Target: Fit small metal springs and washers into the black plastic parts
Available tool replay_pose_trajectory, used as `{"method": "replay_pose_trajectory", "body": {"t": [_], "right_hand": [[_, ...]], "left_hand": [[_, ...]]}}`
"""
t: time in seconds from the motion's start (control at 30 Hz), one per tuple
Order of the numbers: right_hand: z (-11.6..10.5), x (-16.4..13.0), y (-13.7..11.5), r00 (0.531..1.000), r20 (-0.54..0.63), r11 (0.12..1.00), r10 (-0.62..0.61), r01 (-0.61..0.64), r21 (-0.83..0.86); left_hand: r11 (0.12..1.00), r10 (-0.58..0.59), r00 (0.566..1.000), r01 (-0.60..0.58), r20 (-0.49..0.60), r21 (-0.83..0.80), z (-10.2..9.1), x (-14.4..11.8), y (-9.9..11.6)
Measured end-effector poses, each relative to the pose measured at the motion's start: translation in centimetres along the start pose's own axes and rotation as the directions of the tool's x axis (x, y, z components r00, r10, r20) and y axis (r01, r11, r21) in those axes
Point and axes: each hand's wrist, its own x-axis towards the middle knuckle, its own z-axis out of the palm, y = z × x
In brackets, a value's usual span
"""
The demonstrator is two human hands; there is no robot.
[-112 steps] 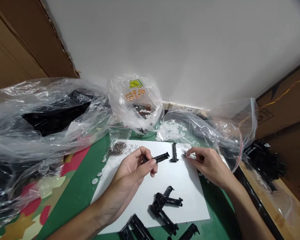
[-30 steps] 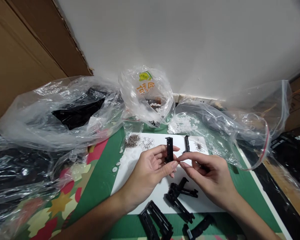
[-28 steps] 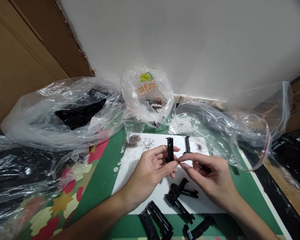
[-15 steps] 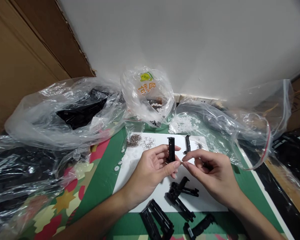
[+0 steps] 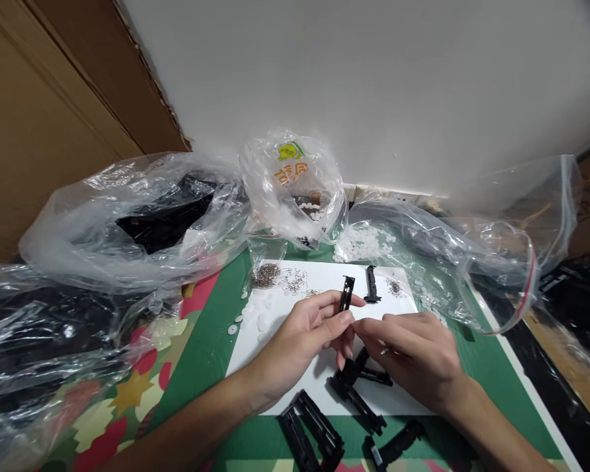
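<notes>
My left hand is closed around a slim black plastic part, which stands upright between thumb and fingers above the white sheet. Close against its lower end, my right hand has its thumb and fingers pinched together; whatever they hold is too small or hidden to make out. Another black plastic part lies just beyond the hands on the sheet. Below them, several more black parts lie in a loose cluster, partly covered by my right hand.
Small metal pins and white plastic discs are scattered on the sheet's left side. More black parts lie at the near edge. Clear plastic bags stand along the wall, with a heap of white pieces beside them.
My left hand has turned the black part so its slotted side shows. My right hand has rotated, knuckles up, and its fingertips have come in against the part's lower end.
</notes>
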Motion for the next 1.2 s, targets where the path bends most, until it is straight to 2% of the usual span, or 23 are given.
{"method": "replay_pose_trajectory", "body": {"t": [0.07,0.13,0.2,0.3,0.47,0.67,0.83,0.97,1.2], "right_hand": [[0.1,0.0,0.0,1.000,-0.006,1.000,-0.018,0.018,-0.010],[0.1,0.0,0.0,1.000,-0.001,1.000,0.022,-0.022,0.014],[0.1,0.1,-0.1,0.991,0.022,0.988,0.130,-0.131,0.084],[0.2,0.3,-0.3,0.952,0.071,0.933,0.296,-0.304,0.192],[0.5,0.2,-0.7,0.893,0.088,0.843,0.442,-0.447,0.301],[0.5,0.5,-1.1,0.840,0.130,0.758,0.526,-0.533,0.377],[0.6,0.6,-1.2,0.792,0.157,0.674,0.590,-0.590,0.444],[0.2,0.6,-1.2,0.803,0.128,0.693,0.582,-0.572,0.438],[-0.5,0.3,-1.2,0.887,-0.034,0.850,0.460,-0.430,0.306]], "left_hand": [[1.000,0.008,1.000,-0.008,0.008,0.010,0.0,0.0,0.0],[0.999,0.042,0.999,-0.042,0.004,0.032,0.0,0.0,0.0],[0.996,0.077,0.997,-0.077,-0.014,0.050,0.0,0.1,0.0],[0.987,0.129,0.991,-0.124,-0.045,0.106,0.0,0.1,-0.1],[0.947,0.210,0.977,-0.194,-0.038,0.255,0.2,-0.3,-0.3],[0.949,0.224,0.972,-0.202,-0.067,0.241,0.5,-0.3,-0.4],[0.964,0.182,0.983,-0.170,-0.040,0.205,0.4,-0.4,-0.5],[0.984,0.111,0.994,-0.111,0.003,0.136,0.4,-0.7,-0.7],[0.993,0.114,0.993,-0.113,0.025,-0.034,0.1,-0.3,-0.9]]}}
